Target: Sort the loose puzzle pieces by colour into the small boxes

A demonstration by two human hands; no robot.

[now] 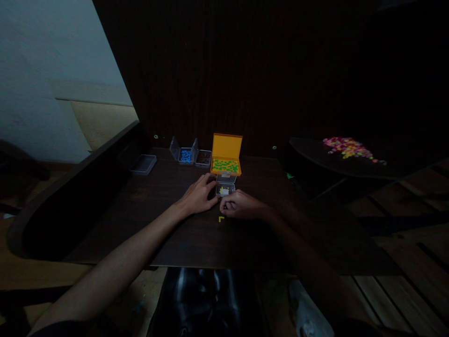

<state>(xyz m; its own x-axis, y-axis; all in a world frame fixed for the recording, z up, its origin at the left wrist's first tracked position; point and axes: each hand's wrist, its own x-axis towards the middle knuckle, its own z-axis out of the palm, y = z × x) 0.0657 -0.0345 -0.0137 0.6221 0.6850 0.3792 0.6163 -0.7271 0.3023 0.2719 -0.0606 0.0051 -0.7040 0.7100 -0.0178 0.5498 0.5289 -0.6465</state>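
Note:
A small clear plastic box (225, 191) with its lid raised holds little yellow pieces and something white. Thumb and fingers of my left hand (199, 195) curve around the left side of this box, gripping it at the edge. Close to its front right corner is my right hand (241, 205), its fingers curled into a pinch; whatever they hold is hidden. Just in front of that hand, several yellow pieces form a small L shape (220, 218) on the dark wooden tabletop (189, 238).
Behind the clear box stands an open orange case (227, 146) with green pieces. To its left are a box of blue pieces (186, 156), a box of dark reddish pieces (203, 158) and a clear tray (143, 164). Colourful beads (347, 146) lie on a shelf at right.

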